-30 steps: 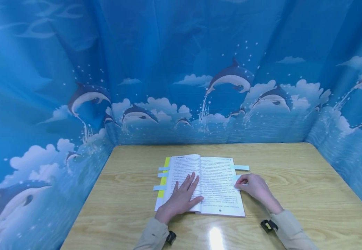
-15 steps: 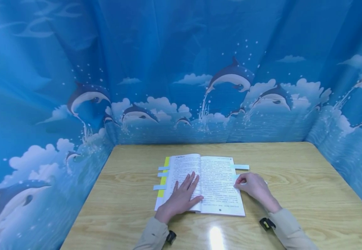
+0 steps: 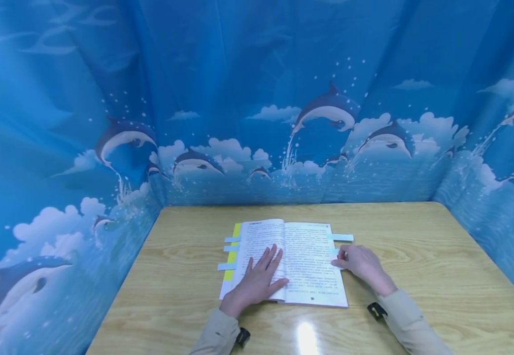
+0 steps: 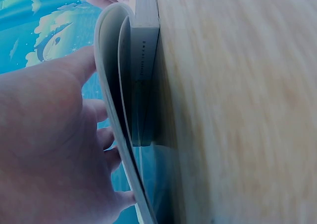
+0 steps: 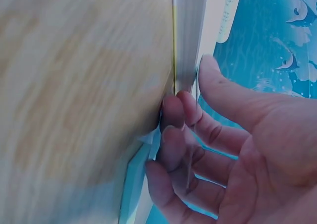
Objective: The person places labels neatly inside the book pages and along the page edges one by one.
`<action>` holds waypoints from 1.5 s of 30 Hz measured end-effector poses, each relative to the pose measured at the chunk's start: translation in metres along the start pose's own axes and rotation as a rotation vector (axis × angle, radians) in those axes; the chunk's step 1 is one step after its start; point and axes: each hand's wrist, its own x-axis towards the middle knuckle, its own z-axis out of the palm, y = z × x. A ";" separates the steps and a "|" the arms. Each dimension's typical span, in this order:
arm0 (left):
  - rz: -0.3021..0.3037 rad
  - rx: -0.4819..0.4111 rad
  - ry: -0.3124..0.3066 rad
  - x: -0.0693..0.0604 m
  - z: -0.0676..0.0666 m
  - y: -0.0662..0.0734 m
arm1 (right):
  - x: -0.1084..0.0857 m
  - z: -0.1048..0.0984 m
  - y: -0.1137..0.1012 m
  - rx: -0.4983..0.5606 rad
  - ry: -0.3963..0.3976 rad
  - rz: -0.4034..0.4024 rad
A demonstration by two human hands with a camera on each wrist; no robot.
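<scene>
An open book (image 3: pixel 310 283) with printed pages lies on the wooden table. My left hand (image 3: pixel 257 283) rests flat with spread fingers on its left page, near the spine. In the left wrist view that page stack (image 4: pixel 111 80) bulges up. At the right edge of the book, my right hand (image 3: pixel 361 265) pinches a pale blue sticky tab (image 3: pixel 334 252) between thumb and forefinger. The right wrist view shows this thin strip (image 5: pixel 189 167) edge-on, passing between the curled fingers. Above it, another sticky tab (image 3: pixel 343 237) sticks out from the right page.
Several pale tabs (image 3: pixel 226 266) stick out on the left, over a yellow strip (image 3: pixel 231 256) along the book's edge. The wooden table (image 3: pixel 438 276) extends round the book. Behind it hangs a blue dolphin-print curtain (image 3: pixel 239 98).
My right hand has shifted very slightly left, its fingers changing position a little at the book's right edge. The left hand and the book have stayed put.
</scene>
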 end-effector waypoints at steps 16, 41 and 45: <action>0.005 0.014 0.006 0.002 0.003 -0.001 | -0.013 -0.009 0.006 0.013 0.115 -0.018; -0.006 -0.008 0.000 0.001 -0.001 0.000 | -0.046 -0.023 0.051 -0.109 0.218 -0.018; -0.005 -0.016 -0.001 -0.001 -0.002 0.001 | -0.047 -0.021 0.049 -0.169 0.156 -0.020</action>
